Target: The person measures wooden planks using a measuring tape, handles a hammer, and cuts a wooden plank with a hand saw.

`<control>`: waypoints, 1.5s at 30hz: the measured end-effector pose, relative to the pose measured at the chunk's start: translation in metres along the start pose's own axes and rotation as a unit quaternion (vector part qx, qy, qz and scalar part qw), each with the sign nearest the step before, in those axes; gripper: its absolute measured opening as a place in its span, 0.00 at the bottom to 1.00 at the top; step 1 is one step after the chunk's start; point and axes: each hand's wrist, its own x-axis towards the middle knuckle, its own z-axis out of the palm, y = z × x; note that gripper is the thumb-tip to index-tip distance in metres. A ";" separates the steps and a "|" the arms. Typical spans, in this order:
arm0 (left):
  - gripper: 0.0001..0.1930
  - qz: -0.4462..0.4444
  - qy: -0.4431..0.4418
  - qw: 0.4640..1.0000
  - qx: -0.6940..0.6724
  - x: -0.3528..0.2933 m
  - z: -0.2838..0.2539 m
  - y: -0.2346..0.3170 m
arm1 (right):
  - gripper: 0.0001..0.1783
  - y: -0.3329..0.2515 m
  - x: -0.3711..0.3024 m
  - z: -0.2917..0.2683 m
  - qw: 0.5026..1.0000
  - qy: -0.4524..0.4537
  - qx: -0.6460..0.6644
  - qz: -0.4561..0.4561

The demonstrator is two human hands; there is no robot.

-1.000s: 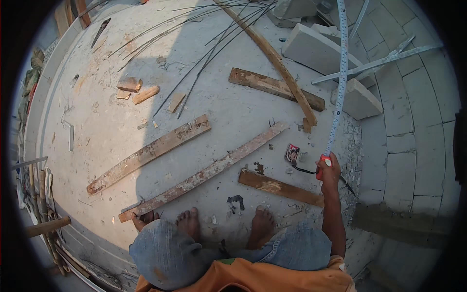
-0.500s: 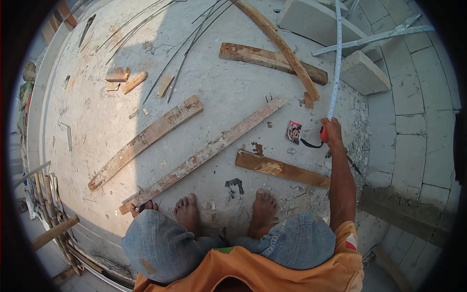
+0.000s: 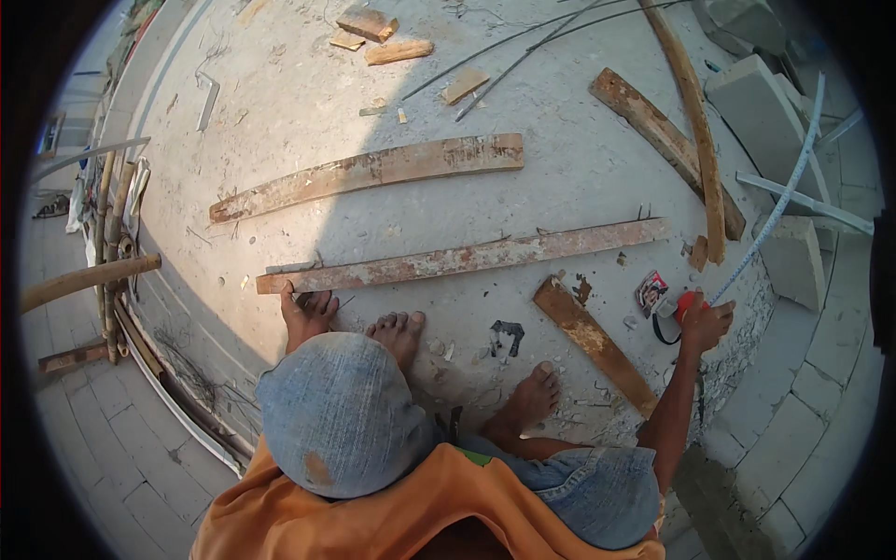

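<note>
In my right hand (image 3: 707, 327) is a red tape measure (image 3: 689, 303) with a black strap, the fingers closed round its case. Its pale blade (image 3: 782, 198) runs out in a curve toward the far right, above the white blocks. My left hand (image 3: 306, 315) is low beside the left end of a long, paint-stained wooden plank (image 3: 457, 259). The thumb touches the plank's near edge and the other fingers are curled; what they hold, if anything, is hidden. A few nails stick up at the plank's right end.
Another plank (image 3: 369, 175) lies beyond, and a shorter board (image 3: 597, 345) lies near my right foot. A crumpled packet (image 3: 651, 293) is beside the tape measure. Thin rods (image 3: 527, 51), crossed timbers (image 3: 702, 140) and white blocks (image 3: 795, 261) lie farther off. Bamboo poles (image 3: 110, 252) stand left.
My view has turned, so the planks appear more level and shifted right. My left hand is now more visible at the plank's end. The tape blade bends farther right; my right hand still holds its case.
</note>
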 end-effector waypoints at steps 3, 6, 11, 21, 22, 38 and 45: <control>0.48 -0.002 0.048 0.999 -0.019 -0.021 0.032 -0.011 | 0.41 -0.051 -0.033 -0.007 0.967 0.050 0.058 -0.244; 0.50 0.007 0.044 0.999 -0.015 -0.025 0.018 -0.006 | 0.37 -0.154 -0.109 -0.035 0.816 -0.065 0.141 -0.557; 0.47 0.018 0.044 0.999 -0.018 -0.021 0.019 -0.020 | 0.43 -0.236 -0.175 -0.028 0.654 -0.199 0.100 -0.723; 0.46 0.036 -0.046 0.997 -0.056 -0.030 0.015 -0.011 | 0.33 -0.263 -0.190 -0.015 0.610 -0.153 0.145 -0.764; 0.45 0.044 -0.061 0.995 -0.064 -0.031 0.021 -0.008 | 0.33 -0.264 -0.190 -0.021 0.611 -0.150 0.143 -0.765; 0.30 0.217 -0.090 0.947 -0.218 -0.110 0.207 0.118 | 0.29 -0.289 -0.169 -0.118 0.683 -0.066 0.223 -0.692; 0.27 0.325 -0.110 0.931 -0.127 -0.280 0.302 0.217 | 0.36 -0.276 -0.151 -0.243 0.718 -0.143 0.278 -0.622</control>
